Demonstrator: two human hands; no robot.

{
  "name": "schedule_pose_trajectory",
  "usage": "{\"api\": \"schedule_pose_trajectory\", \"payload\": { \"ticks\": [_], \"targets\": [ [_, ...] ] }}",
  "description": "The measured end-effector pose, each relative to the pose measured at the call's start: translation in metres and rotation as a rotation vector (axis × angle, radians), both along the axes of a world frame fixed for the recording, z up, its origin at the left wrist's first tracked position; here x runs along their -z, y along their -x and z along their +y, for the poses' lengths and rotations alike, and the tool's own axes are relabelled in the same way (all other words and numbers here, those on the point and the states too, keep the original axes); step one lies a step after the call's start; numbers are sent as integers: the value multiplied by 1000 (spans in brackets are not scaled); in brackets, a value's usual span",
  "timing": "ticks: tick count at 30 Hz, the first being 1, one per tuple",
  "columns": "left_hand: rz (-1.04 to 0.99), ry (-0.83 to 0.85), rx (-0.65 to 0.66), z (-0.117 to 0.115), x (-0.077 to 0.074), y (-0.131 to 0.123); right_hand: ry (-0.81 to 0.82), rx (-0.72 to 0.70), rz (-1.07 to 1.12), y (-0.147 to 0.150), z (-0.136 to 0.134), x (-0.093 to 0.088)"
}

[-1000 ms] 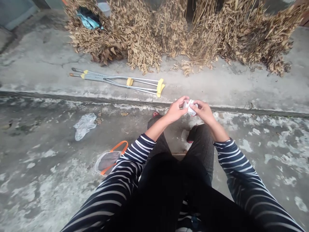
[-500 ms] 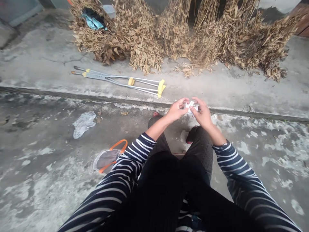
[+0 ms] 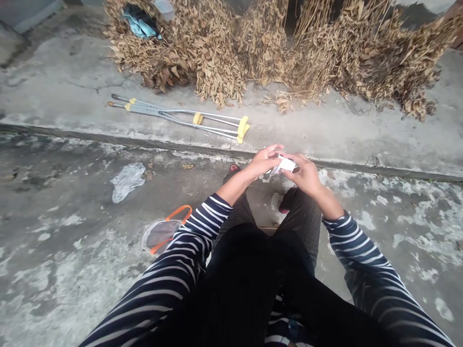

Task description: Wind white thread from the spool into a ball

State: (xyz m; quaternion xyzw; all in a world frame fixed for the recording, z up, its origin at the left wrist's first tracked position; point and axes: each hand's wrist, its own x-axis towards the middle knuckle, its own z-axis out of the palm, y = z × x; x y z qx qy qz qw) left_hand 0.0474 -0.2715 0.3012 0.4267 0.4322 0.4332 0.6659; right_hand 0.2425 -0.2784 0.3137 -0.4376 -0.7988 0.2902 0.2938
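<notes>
Both hands meet in front of me, over the gap between my knees. My right hand pinches a small white rectangular piece between thumb and fingers; what it is exactly cannot be made out. My left hand is closed on a thin whitish, partly see-through wrapper that touches the white piece and hangs a little below the fingers. The left fingertips partly hide where the two meet.
A pair of crutches with yellow pads lies on the raised concrete ledge ahead. Dried plants are piled behind it. On the lower ground at left are a crumpled clear plastic bag and a mesh bag with orange handles.
The white piece has turned and now shows a broader flat face in my right hand. The thin wrapper now shows more below my left fingers. My right hand has shifted slightly right.
</notes>
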Motion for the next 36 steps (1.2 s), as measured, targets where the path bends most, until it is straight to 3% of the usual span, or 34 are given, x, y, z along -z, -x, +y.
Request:
{"api": "schedule_pose_trajectory", "payload": {
  "ticks": [8, 16, 20, 24, 30, 36],
  "targets": [
    [-32, -6, -147, -1, 11, -7, -27, 245, 75, 14, -9, 9],
    [-39, -26, -145, -8, 26, -10, 94, 411, 141, 25, -14, 14],
    [-96, 37, -126, -9, 26, -3, 310, 292, 283, 24, -19, 10],
    [-190, 113, 10, -7, 23, 14, 516, 167, 443, 14, -19, 5],
    [-175, 124, 217, -5, 16, 30, 543, 144, 416, 1, -4, 1],
    [-75, 52, 336, -5, 6, 31, 675, -14, 334, -7, 6, -22]
  ]
}}
